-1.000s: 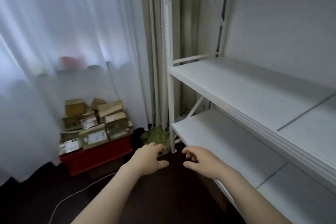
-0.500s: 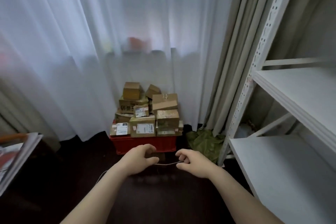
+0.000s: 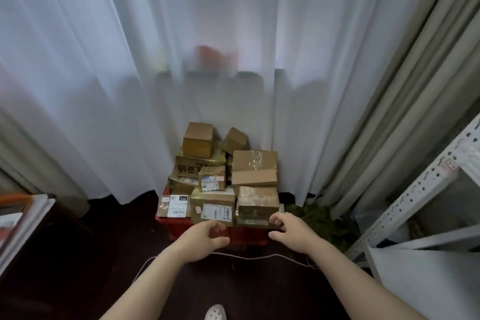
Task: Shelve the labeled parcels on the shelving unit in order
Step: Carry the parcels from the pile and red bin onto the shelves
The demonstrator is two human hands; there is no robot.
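The parcels [image 3: 255, 169] are brown cardboard boxes, squat and blocky, heaped several layers high in a red plastic crate [image 3: 176, 228]. Glossy clear tape wrinkles across several lids, white printed labels sit on the faces along the crate's front edge, and one box at the back left carries large dark printed characters. A small cube leans tilted at the top of the heap near the back right corner.

Both hands are held out apart, fingers loosely curled and holding nothing. The left hand [image 3: 202, 240] hovers before the crate's front edge; the right hand [image 3: 292, 231] is at the front right corner, fingertips close to the lowest box, though contact cannot be told.

The crate stands on a dark floor [image 3: 78, 267], where a thin white cord [image 3: 254, 257] trails. A sheer white curtain [image 3: 130, 60] hangs in soft folds behind, with heavier beige drapes [image 3: 389, 112] beside it. The shelving unit [image 3: 410, 202], white perforated metal with a flat pale shelf board, stands on the right, well apart from the parcels.
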